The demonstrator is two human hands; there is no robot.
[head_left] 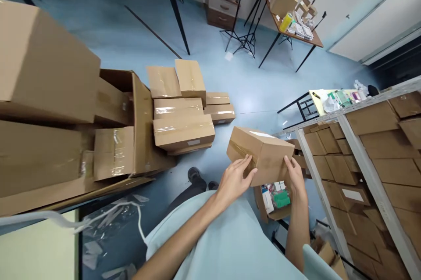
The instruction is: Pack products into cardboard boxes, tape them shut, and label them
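A closed cardboard box (pixel 274 159) with tape on one side and a white label on its top edge is held up in front of my body, tilted. My left hand (pixel 235 177) presses on its taped left side, thumb and fingers against the cardboard. On the right side, my right hand (pixel 296 177) grips the box with its fingertips on the near face and the rest partly behind it. Below the held box, an open carton (pixel 263 205) with small green and white packs stands near the shelving.
Stacked taped boxes (pixel 184 128) stand on the floor ahead, left of centre. A large open carton (pixel 141 122) full of boxes is at the left. Metal shelving (pixel 362 152) packed with boxes runs along the right. Black tripods (pixel 243 43) and a cluttered table (pixel 315 42) are further back.
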